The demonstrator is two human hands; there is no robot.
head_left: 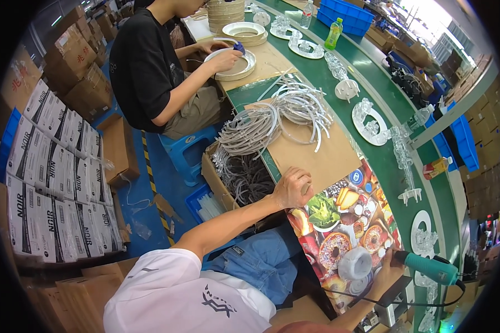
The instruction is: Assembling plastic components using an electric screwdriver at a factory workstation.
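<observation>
My left hand [293, 187] rests at the near edge of a brown cardboard sheet [316, 158]. Its fingers curl into a loose fist; anything inside them is hidden. Beneath and to the right lies a mat printed with food pictures [366, 219]. At its lower right end is my right hand [390, 271], touching or just behind the dark front end of a teal corded power tool [430, 268], probably an electric screwdriver. The tool partly covers the fingers, so a grip cannot be made out. A whitish roll [355, 263] sits on the mat beside this hand.
Bundled clear tubes or cables [272, 119] are heaped ahead, above a carton [241, 183] of more. Clear lamp-like parts with white discs [370, 122] line the green conveyor [394, 183]. A co-worker [150, 72] sits far left, handling a white ring [236, 64]. Stacked cartons [55, 183] stand left.
</observation>
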